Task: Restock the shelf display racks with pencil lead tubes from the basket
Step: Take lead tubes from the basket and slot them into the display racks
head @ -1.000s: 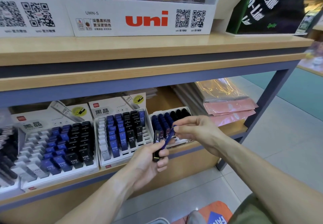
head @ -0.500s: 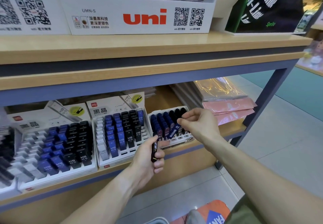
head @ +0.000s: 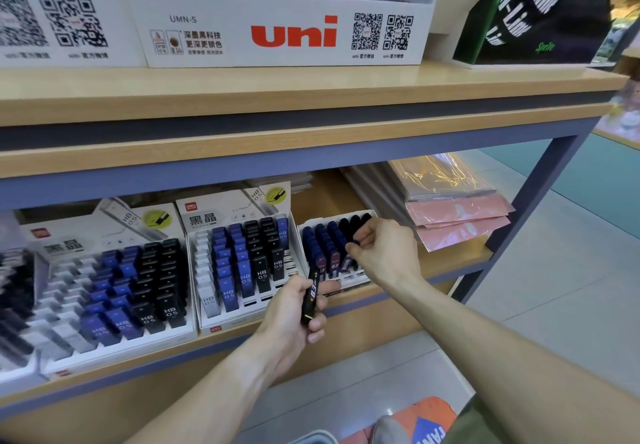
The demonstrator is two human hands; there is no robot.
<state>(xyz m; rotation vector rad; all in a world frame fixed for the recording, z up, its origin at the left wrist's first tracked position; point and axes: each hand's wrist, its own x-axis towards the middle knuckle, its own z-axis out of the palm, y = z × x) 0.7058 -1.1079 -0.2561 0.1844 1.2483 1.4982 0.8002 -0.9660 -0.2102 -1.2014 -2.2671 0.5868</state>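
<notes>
Big white uni box (head: 284,28) up top, pink plastic packets (head: 457,222) stacked at right, grey tiled floor (head: 571,288) below.

- The lower shelf (head: 450,272) carries three display racks side by side: the left rack (head: 104,308) at 9 o'clock, the middle rack (head: 239,263) just beside it, the right rack (head: 332,253) at centre.
- Lead tubes stand in rows inside each rack's slots.
- The right hand (head: 384,253) sits over the right rack, pinching a tube (head: 349,256) standing in it.
- The left hand (head: 294,315) is before the middle and right racks, at 6 o'clock of them, gripping a black tube (head: 309,300).
- Wrapped packs (head: 457,211) lie stacked at 3 o'clock of the right rack.
- The upper shelf (head: 311,90) at 12 o'clock bears the uni box (head: 287,28).
</notes>
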